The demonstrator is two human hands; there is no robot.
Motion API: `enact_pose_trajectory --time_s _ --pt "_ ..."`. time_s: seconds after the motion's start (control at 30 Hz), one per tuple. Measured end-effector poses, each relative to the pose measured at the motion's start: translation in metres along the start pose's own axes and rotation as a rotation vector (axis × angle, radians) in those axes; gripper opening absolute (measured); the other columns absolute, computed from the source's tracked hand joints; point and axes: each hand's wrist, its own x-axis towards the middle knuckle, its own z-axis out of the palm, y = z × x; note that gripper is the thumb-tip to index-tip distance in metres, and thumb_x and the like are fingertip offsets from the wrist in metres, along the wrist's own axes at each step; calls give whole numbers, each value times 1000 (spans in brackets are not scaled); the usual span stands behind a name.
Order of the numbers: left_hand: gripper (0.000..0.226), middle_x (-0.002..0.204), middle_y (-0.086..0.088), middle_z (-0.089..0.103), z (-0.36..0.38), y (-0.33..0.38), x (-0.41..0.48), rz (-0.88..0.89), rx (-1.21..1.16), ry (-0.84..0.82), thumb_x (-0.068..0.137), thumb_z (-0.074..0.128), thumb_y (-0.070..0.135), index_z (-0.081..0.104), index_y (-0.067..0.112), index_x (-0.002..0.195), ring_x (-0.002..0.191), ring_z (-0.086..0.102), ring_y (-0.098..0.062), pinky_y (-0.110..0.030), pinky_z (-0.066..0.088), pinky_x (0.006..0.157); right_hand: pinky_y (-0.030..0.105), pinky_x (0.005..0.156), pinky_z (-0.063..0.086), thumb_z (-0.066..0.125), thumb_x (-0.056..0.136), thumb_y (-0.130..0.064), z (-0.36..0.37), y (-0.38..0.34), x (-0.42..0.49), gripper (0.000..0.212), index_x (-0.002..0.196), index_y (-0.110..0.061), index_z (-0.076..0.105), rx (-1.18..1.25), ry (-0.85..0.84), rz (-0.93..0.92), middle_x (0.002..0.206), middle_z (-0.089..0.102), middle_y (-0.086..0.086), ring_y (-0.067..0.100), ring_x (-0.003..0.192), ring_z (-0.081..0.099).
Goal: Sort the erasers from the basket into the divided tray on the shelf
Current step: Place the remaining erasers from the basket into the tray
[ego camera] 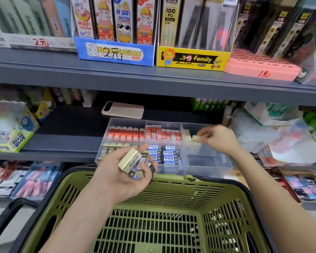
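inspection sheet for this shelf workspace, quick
surface: grey shelf holds the clear divided tray.
job's things: tray's left and middle compartments packed with erasers; green basket below.
clutter: beige phone behind tray; plastic bags to its right.
grippers: left hand holds several erasers; right hand pinches a cream eraser over the back-right compartment.
cables: nothing seen
surroundings: stationery boxes on the upper shelf; glue box at left.
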Motion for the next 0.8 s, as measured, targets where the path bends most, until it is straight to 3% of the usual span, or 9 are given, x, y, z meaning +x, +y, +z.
enact_pose_trajectory --time_s 0.13,0.23,0.33,0.43,0.5,0.63,0.8 --pt "27 94 -18 57 5 -1 3 4 8 2 76 57 12 75 1 92 73 58 -28 -21 46 41 42 104 36 54 90 -31 -3 1 -1 18 95 -34 70 12 -88 -39 106 69 -15 12 107 60" --pt "28 90 -19 58 7 -4 4 2 14 3 71 59 10 75 1 91 78 57 -27 -20 46 42 39 101 33 51 92 -38 -8 -13 -12 21 101 -34 69 -173 61 -99 107 69 -13 19 108 57" --pt "29 86 -19 60 9 -7 7 1 33 8 68 60 10 76 2 90 75 58 -28 -21 46 39 38 92 36 53 86 -51 -14 -51 -46 27 96 -33 71 127 200 -307 97 68 -21 12 97 57" --pt "25 81 -17 62 11 -11 8 13 57 17 67 62 10 74 0 86 61 60 -27 -22 47 41 33 89 32 52 78 -59 -17 -95 -85 41 106 -34 68 296 89 -518 101 64 -22 7 100 51" --pt "19 77 -14 61 12 -15 9 33 52 27 67 63 7 69 0 84 53 58 -21 -21 48 46 32 87 30 60 80 -50 -16 -113 -98 35 111 -34 66 210 61 -623 105 64 -16 11 101 47" --pt "14 80 -12 60 8 -20 10 79 47 68 65 65 2 65 2 80 61 56 -19 -26 47 61 35 89 31 68 82 -26 -13 -123 -108 14 95 -21 71 253 59 -633 98 63 -11 16 98 46" --pt "8 74 -13 59 9 -24 9 39 37 52 63 63 2 64 0 71 53 53 -19 -25 44 56 39 90 37 65 85 -22 -11 -118 -112 13 93 -12 66 287 29 -701 98 62 -4 16 99 48"
